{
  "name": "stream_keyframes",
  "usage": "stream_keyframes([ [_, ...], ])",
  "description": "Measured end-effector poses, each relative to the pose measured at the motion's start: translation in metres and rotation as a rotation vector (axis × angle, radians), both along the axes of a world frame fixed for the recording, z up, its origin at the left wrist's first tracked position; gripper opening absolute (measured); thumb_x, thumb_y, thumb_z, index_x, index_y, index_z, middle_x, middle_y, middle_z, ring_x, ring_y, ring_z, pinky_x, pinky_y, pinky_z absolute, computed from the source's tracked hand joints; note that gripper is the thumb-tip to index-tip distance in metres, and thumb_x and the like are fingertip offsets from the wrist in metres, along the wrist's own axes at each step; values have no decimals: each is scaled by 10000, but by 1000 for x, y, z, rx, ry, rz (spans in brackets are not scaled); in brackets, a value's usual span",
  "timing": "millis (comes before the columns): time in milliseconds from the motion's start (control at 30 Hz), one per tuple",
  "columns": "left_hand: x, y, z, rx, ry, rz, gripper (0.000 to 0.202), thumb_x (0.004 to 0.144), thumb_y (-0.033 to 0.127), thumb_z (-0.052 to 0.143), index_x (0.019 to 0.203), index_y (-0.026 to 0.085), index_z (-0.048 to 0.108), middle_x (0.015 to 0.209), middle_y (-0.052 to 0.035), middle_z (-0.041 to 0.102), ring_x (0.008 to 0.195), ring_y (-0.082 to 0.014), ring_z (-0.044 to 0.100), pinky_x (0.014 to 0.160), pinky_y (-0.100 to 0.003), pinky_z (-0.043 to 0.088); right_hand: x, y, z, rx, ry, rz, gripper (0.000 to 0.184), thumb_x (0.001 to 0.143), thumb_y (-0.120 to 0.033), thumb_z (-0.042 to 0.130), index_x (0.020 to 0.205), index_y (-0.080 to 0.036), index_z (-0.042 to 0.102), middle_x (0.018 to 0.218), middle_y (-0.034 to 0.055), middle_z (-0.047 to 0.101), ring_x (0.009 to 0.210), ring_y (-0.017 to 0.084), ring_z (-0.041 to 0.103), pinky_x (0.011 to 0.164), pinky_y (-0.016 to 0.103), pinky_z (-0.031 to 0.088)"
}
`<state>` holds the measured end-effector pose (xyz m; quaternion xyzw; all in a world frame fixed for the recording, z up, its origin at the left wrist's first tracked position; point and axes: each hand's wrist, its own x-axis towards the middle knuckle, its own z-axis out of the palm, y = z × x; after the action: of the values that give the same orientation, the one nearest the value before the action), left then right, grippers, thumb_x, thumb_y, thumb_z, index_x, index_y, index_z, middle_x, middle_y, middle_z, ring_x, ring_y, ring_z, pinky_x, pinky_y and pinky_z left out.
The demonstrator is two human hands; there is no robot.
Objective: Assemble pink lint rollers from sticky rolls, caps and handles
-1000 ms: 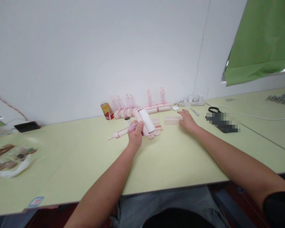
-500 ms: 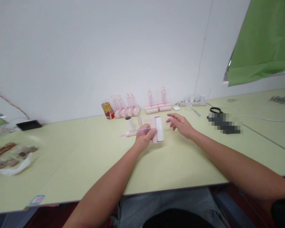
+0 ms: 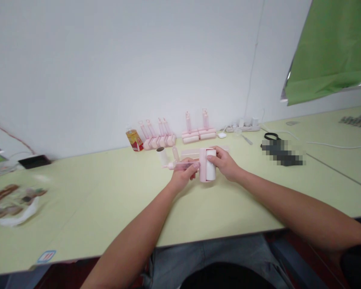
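A pink lint roller [image 3: 205, 168] with a white paper roll is held above the pale green table [image 3: 87, 208]. My left hand [image 3: 183, 175] is closed round its translucent pink handle, which points left. My right hand [image 3: 224, 162] grips the white roll end from the right, thumb on the front. Just behind the roller lie a small white roll core [image 3: 161, 154], a small pink cap piece [image 3: 175, 152] and a flat pink cover [image 3: 190, 152].
Several assembled pink lint rollers [image 3: 158, 135] stand along the wall, two more [image 3: 198, 130] to their right. An orange bottle [image 3: 134, 139], a power strip [image 3: 243, 127] with cables, a black object [image 3: 278, 154] and plastic-wrapped items [image 3: 12, 200] at far left also lie on the table.
My right hand left the pink cover on the table and came onto the roll end. My left hand turned the roller so its handle lies level and lifted it slightly right.
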<state>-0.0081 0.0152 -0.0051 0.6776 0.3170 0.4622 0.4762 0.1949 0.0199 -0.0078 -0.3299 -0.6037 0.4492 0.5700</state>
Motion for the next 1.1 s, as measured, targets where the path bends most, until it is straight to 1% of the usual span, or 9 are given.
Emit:
stream_keyframes([
  [100, -3, -1, 5, -23, 65, -138, 366, 766, 418, 722, 1021, 164, 652, 747, -22, 627, 555, -100, 534, 502, -234, 421, 4, 3, 2, -49, 22, -112, 344, 784, -466, 641, 999, -205, 585, 815, -8, 610, 686, 157, 524, 584, 255, 421],
  [167, -3, -2, 5, -46, 172, -225, 334, 759, 388, 727, 1004, 164, 684, 819, -49, 651, 594, -106, 560, 528, -240, 454, 7, 6, 2, -94, 34, -141, 319, 797, -473, 610, 970, -205, 588, 742, -21, 585, 625, 148, 494, 543, 250, 397],
  [233, -3, -1, 2, -106, 231, -254, 308, 792, 408, 692, 973, 159, 703, 842, -68, 656, 626, -115, 580, 544, -240, 478, 9, 7, 1, -122, 39, -137, 307, 804, -479, 596, 947, -207, 585, 702, -28, 572, 595, 145, 485, 520, 246, 382],
  [333, -6, 3, -4, -230, 203, -293, 411, 824, 466, 655, 1116, 179, 680, 972, -105, 655, 698, -144, 626, 567, -261, 524, 9, 8, 0, -128, 21, -124, 305, 799, -473, 609, 943, -205, 587, 691, -28, 580, 589, 147, 495, 510, 243, 377],
  [500, -15, 6, 2, -188, 218, -385, 461, 779, 463, 723, 1138, 176, 693, 1060, -157, 660, 756, -183, 660, 609, -286, 547, 11, 6, 2, -111, -8, -82, 297, 794, -454, 615, 952, -202, 598, 697, -30, 581, 574, 140, 487, 502, 243, 370],
  [633, -16, 6, 8, -286, 108, -317, 495, 775, 477, 723, 1174, 187, 674, 1035, -139, 674, 759, -187, 665, 621, -290, 536, 12, 6, 1, -31, -74, -1, 330, 788, -440, 639, 1012, -198, 611, 791, -15, 626, 663, 162, 550, 586, 267, 433],
  [767, -15, 5, 11, -331, 60, -262, 554, 790, 522, 688, 1237, 204, 612, 1069, -132, 661, 730, -172, 654, 564, -253, 496, 6, 5, -5, 100, -198, -43, 324, 807, -410, 642, 1038, -184, 623, 909, 19, 655, 825, 195, 593, 733, 301, 462],
  [933, -11, 5, 11, -65, 277, -206, 465, 765, 464, 738, 1093, 151, 634, 816, -43, 623, 646, -121, 574, 557, -222, 430, -3, 0, -13, 181, -297, -99, 390, 803, -406, 668, 1122, -193, 600, 966, 31, 659, 866, 209, 600, 795, 329, 462],
  [1100, -3, 0, 10, 57, 268, -80, 470, 749, 444, 757, 1095, 160, 614, 880, -41, 624, 724, -130, 560, 631, -232, 431, -8, -6, -17, 193, -314, -75, 459, 804, -432, 676, 1192, -209, 576, 1024, 41, 666, 906, 222, 608, 813, 340, 473],
])
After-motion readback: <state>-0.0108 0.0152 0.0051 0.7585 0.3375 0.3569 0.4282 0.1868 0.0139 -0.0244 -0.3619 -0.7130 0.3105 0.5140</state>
